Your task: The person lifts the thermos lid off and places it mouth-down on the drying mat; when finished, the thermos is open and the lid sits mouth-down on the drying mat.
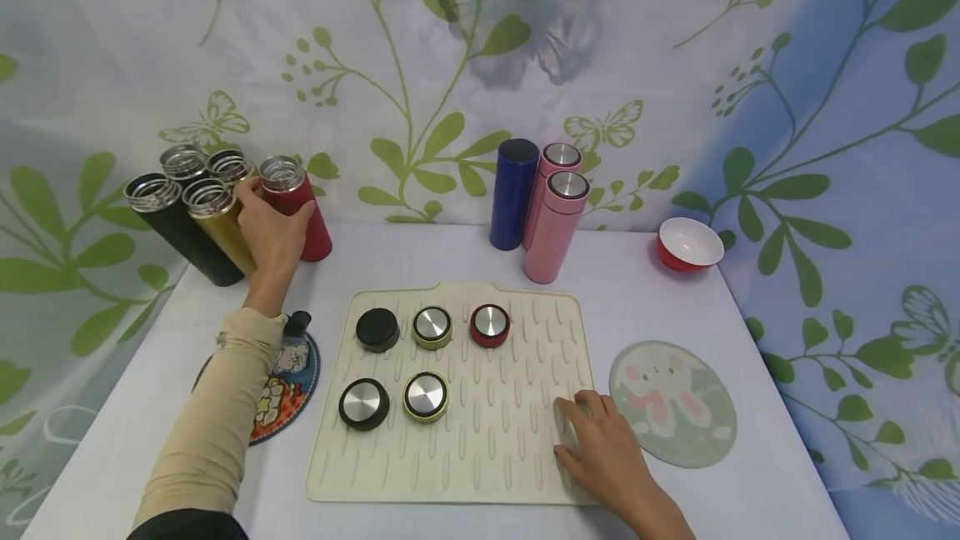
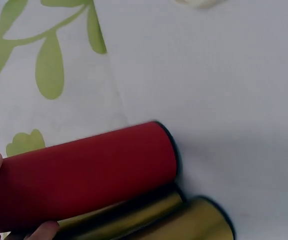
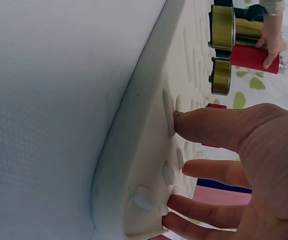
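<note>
Beige sleeve [image 1: 201, 432] partly hides round coaster [image 1: 301, 367] while left hand [image 1: 272, 232] grips red bottle [image 1: 315, 223], right hand [image 1: 606, 455] spread over cream mat [image 1: 506, 455]

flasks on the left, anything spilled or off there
No spill or damage shows. One oddity: the red vacuum flask in the left grip and the four flasks beside it are uncapped, while five lids sit on the cream mat.

With my left hand [image 1: 273, 229], I am gripping a red bottle [image 1: 318, 232] at the far left, beside four lidless bottles [image 1: 227, 232]. My right hand [image 1: 603, 444] is resting on the near right of a cream mat [image 1: 360, 471], where five lids [image 1: 426, 396] are sitting. A blue bottle [image 1: 513, 198] and two pink bottles [image 1: 554, 232] are standing at the far side, left of a red bowl [image 1: 677, 261].
</note>
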`<move>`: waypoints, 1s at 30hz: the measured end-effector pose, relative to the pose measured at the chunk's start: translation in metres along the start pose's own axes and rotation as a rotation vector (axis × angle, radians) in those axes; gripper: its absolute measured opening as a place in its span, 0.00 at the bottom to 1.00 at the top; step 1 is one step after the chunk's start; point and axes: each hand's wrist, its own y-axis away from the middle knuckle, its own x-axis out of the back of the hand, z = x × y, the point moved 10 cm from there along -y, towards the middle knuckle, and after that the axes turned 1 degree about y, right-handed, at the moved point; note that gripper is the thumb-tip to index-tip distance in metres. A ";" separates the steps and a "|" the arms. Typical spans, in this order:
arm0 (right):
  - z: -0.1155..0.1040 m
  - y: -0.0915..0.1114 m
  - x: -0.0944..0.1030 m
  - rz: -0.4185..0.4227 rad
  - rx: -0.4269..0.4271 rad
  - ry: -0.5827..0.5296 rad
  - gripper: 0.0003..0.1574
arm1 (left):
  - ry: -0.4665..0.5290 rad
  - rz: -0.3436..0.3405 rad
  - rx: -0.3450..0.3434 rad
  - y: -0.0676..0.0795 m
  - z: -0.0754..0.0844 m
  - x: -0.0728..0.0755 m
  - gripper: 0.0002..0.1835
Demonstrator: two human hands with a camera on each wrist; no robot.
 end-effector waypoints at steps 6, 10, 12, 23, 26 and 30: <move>0.000 -0.002 0.002 0.008 0.006 0.009 0.37 | -0.088 -0.023 -0.034 0.000 0.003 0.002 0.42; 0.001 -0.003 0.002 0.013 0.006 0.011 0.36 | -0.156 -0.059 -0.024 -0.002 0.005 -0.002 0.44; 0.002 -0.004 0.002 0.009 0.000 0.008 0.36 | -0.199 -0.068 -0.023 -0.004 0.006 -0.002 0.45; 0.003 -0.006 0.001 -0.019 -0.026 0.001 0.37 | -0.352 -0.055 -0.030 -0.009 0.010 0.001 0.47; 0.005 -0.005 -0.001 -0.032 -0.036 -0.005 0.37 | -0.396 -0.058 -0.020 -0.009 0.008 0.003 0.48; 0.006 -0.003 -0.004 -0.050 -0.047 -0.006 0.36 | -0.430 -0.072 -0.005 -0.010 0.005 0.004 0.51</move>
